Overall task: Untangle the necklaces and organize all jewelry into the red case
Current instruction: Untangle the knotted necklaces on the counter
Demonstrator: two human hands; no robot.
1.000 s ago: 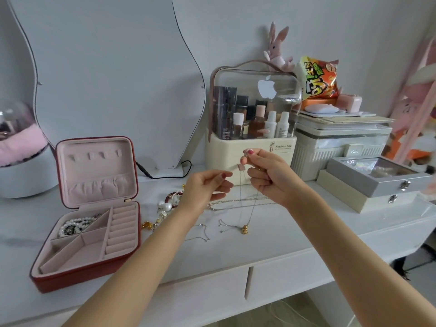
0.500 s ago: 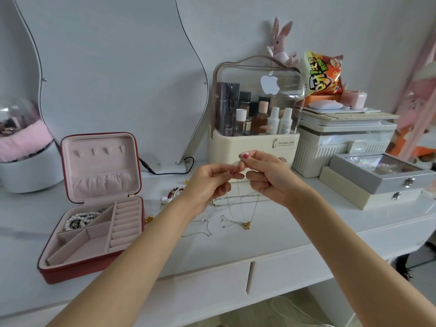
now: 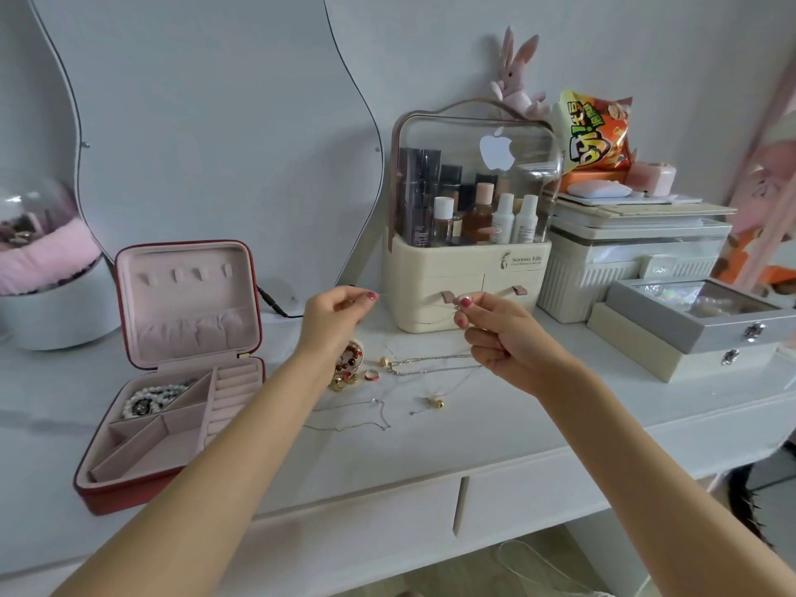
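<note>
The red case (image 3: 129,495) lies open at the left of the white table, pink inside, with a pearl string (image 3: 148,398) in its back-left compartment. My left hand (image 3: 329,318) and my right hand (image 3: 499,338) are raised above the table, apart. Each pinches an end of a thin chain whose gold pendant (image 3: 437,402) rests on the table. On the table lie silver chains (image 3: 426,364), another thin chain (image 3: 349,420), a red bead bracelet (image 3: 349,364), a small ring (image 3: 371,374) and gold pieces (image 3: 342,383).
A cream cosmetics organiser (image 3: 465,290) with a clear lid stands right behind my hands. Stacked boxes (image 3: 689,333) and a ribbed white bin (image 3: 620,269) fill the right. A curved mirror (image 3: 206,122) and a black cable (image 3: 275,305) are at the back.
My hands, which met at the chain half a second ago, have drawn apart; the left went left. The pendant now rests on the table instead of hanging.
</note>
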